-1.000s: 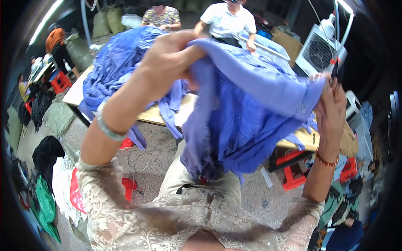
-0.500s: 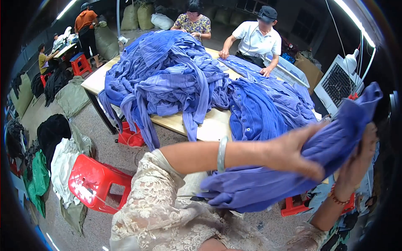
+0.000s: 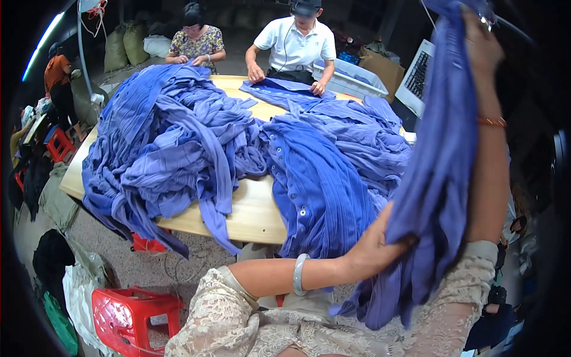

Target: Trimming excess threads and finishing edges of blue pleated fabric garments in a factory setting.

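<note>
I hold a blue ribbed knit garment (image 3: 437, 178) hanging upright at the right. My right hand (image 3: 482, 50) grips its top, raised high. My left hand (image 3: 380, 244) pinches the cloth lower down, with a pale bangle on that wrist. In front of me a wooden table (image 3: 256, 214) bears large heaps of the same blue garments (image 3: 178, 149); one buttoned piece (image 3: 315, 190) drapes over the near edge.
Two people (image 3: 294, 44) sit at the table's far side handling blue cloth. A red plastic stool (image 3: 134, 315) stands at the lower left. Another person (image 3: 56, 74) and a red stool are at the far left. A white crate (image 3: 351, 77) and a fan sit at the back right.
My right hand has lifted the garment's top high, so the cloth now hangs vertically instead of lying across my lap. My left hand has slid along it. My view has turned toward the table.
</note>
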